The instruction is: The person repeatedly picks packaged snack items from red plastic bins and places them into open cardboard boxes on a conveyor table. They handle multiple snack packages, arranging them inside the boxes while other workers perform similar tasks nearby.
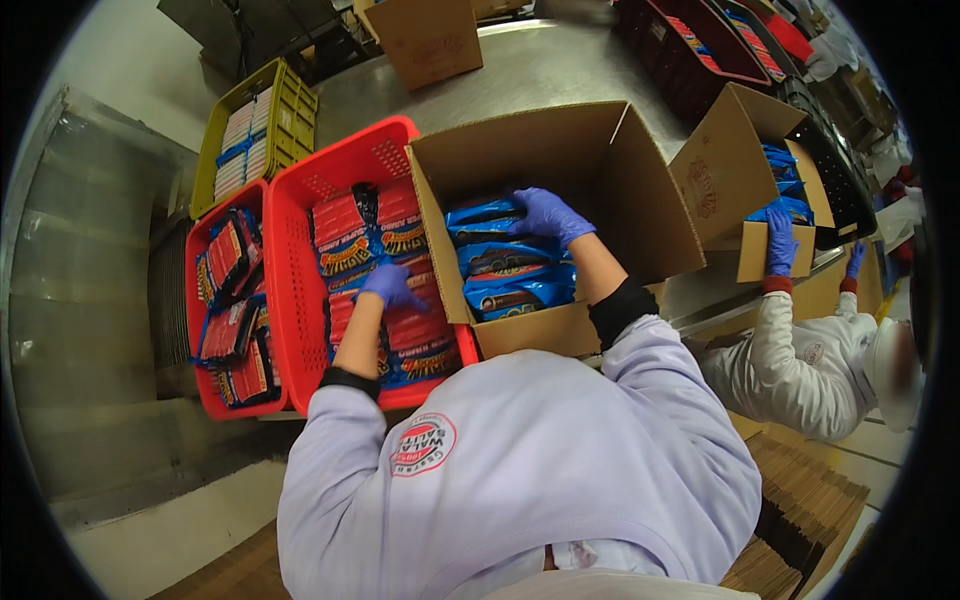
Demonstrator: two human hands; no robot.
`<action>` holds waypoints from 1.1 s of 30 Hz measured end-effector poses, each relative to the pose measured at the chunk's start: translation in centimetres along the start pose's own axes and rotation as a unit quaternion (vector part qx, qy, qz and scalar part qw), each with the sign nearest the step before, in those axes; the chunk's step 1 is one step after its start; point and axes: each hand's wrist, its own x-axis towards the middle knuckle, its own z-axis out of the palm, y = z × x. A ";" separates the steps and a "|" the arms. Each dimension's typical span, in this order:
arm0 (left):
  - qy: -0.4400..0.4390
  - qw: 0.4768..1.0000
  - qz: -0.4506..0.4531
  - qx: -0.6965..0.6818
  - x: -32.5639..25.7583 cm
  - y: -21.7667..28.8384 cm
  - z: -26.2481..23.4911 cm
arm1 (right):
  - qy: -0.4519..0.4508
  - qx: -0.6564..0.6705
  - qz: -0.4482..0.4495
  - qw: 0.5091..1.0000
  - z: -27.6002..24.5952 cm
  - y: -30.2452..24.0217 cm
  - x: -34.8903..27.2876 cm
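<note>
My left hand (pixel 393 287), in a purple glove, is over the red perforated basket (pixel 292 210), its fingers spread against the sausage packs (pixel 408 330). These packs are flat, with red contents and blue-and-black printing. To the right, my right hand (pixel 552 216) reaches inside an open cardboard box (pixel 625 185). Its gloved fingers lie apart on top of the blue packs (pixel 515 265), which stand in a row along the box's left side. The undersides of the fingers are hidden on both hands.
A smaller red basket (pixel 275 335) with more packs stands at left, below a yellow-green crate (pixel 292 125). Another cardboard box (pixel 430 45) sits farther back on the steel table (pixel 545 65). At right, a gloved co-worker (pixel 800 365) handles a box of blue packs (pixel 780 205).
</note>
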 end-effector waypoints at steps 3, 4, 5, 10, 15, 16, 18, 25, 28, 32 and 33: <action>0.096 0.995 0.013 -0.011 -3.9 1.2 0.8 | 0.017 0.057 -0.009 0.998 -0.5 0.2 -0.2; 0.144 0.989 0.011 -0.024 -5.1 1.4 1.8 | 0.037 0.061 -0.018 0.997 -0.4 0.1 -0.4; 0.216 0.975 0.033 -0.043 -6.7 1.7 2.5 | 0.018 0.105 -0.026 0.994 -0.4 0.2 -0.1; 0.345 0.924 -0.074 -0.151 -15.6 3.1 1.0 | -0.007 0.049 -0.020 0.999 0.8 -0.3 0.9; 0.654 0.733 -0.022 -0.183 -23.4 5.8 -7.3 | 0.015 0.088 -0.018 0.996 0.2 0.9 0.0; 0.685 0.694 -0.018 -0.219 -24.4 7.1 -8.7 | 0.013 0.107 -0.013 0.994 -0.3 0.5 -0.5; 0.744 0.588 0.016 -0.317 -24.4 7.2 -10.1 | 0.026 0.122 -0.022 0.992 0.3 1.2 -0.6; 0.502 0.188 0.342 -0.772 -11.7 16.4 -12.9 | -0.011 0.117 -0.036 0.992 -0.3 1.0 -2.0; 0.401 0.159 0.406 -0.806 -3.0 16.8 -12.9 | -0.026 0.182 -0.026 0.983 -0.5 1.5 -1.8; 0.291 0.097 0.346 -0.887 8.9 14.5 -7.2 | -0.042 0.371 -0.022 0.928 -0.9 2.0 -2.3; 0.351 0.161 -0.035 -0.922 7.4 18.2 -9.0 | -0.082 0.392 0.027 0.916 -1.1 2.9 -1.6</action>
